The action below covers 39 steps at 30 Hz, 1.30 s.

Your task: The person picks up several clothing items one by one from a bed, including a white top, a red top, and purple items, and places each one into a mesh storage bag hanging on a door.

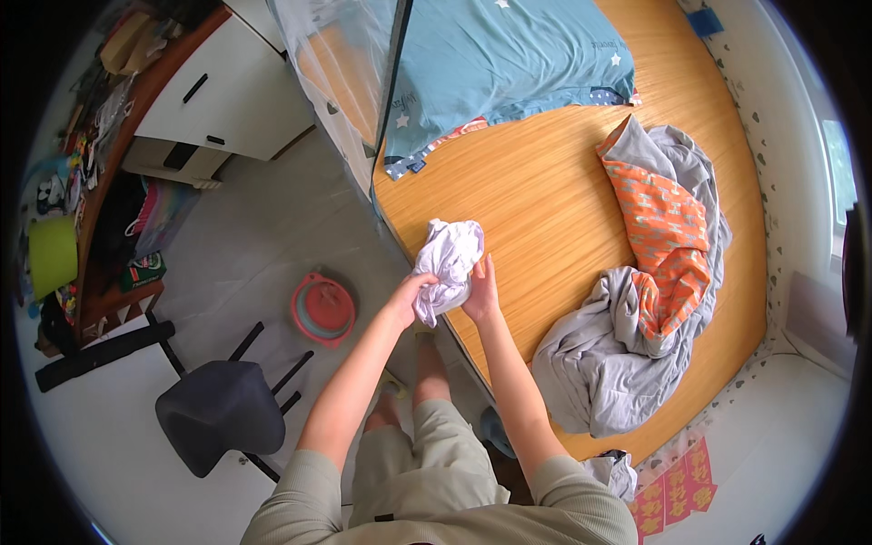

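A crumpled pale lavender cloth (449, 262) is bunched between my two hands, above the near left edge of the wooden bed surface (518, 195). My left hand (408, 296) is closed on its left side, the thumb lying over the fabric. On the opposite side, my right hand (482, 294) grips the cloth, with some fingertips pointing up beside it; the fold hides part of its fingers. What kind of cloth it is cannot be made out.
Blue star-printed bedding (509, 64) lies at the bed's far end. A grey and orange quilt (668, 236) is heaped on the right. Left on the floor are a pink basin (349, 332) and a dark chair (218, 413). Sheer netting (313, 27) hangs by a dark pole.
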{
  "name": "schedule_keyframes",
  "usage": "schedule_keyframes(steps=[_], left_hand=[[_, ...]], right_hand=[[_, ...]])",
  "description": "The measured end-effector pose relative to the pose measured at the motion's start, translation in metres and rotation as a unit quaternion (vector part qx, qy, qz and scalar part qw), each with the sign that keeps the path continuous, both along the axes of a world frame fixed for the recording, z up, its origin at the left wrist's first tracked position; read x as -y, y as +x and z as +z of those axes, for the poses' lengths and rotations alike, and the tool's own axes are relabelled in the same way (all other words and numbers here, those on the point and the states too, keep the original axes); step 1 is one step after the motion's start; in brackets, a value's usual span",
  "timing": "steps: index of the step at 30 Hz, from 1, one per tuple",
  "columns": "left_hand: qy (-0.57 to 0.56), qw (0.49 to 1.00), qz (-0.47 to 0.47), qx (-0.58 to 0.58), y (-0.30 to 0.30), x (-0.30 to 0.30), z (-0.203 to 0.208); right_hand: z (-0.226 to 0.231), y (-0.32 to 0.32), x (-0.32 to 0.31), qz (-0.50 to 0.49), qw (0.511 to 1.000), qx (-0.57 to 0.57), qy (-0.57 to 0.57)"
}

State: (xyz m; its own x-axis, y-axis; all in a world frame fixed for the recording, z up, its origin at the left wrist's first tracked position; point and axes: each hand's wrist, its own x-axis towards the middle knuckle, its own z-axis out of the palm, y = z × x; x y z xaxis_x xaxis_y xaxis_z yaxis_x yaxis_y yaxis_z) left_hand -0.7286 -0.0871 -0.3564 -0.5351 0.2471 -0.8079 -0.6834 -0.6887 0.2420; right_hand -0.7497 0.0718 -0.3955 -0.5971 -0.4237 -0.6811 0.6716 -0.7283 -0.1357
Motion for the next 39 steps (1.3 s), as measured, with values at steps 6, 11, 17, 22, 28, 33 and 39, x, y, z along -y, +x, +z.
schedule_keyframes(steps=[6,11,17,22,28,33,39], left_hand=[[0.056,0.993,-0.099,0.003,0.022,0.018,0.024],[0.045,0.993,-0.105,-0.036,0.044,0.037,0.066],[0.05,0.991,0.119,-0.023,0.102,0.073,0.075],[0.12,0.958,0.254,-0.054,0.172,0.092,0.075],[0.027,0.938,0.325,-0.116,0.249,0.104,0.138],[-0.008,0.901,0.418,-0.117,0.315,0.114,0.187],[0.009,0.866,0.474,-0.162,0.402,0.123,0.259]], right_hand=[[0.025,-0.003,0.019,-0.019,0.998,-0.018,-0.054],[0.041,0.01,0.033,0.004,0.999,-0.01,-0.042],[0.08,0.034,0.061,0.0,1.0,-0.021,0.023],[0.135,0.074,0.093,0.014,0.999,-0.029,0.036],[0.197,0.15,0.128,0.06,0.997,-0.045,0.025],[0.252,0.226,0.151,0.133,0.989,-0.067,0.007],[0.323,0.304,0.182,0.313,0.945,-0.089,-0.046]])
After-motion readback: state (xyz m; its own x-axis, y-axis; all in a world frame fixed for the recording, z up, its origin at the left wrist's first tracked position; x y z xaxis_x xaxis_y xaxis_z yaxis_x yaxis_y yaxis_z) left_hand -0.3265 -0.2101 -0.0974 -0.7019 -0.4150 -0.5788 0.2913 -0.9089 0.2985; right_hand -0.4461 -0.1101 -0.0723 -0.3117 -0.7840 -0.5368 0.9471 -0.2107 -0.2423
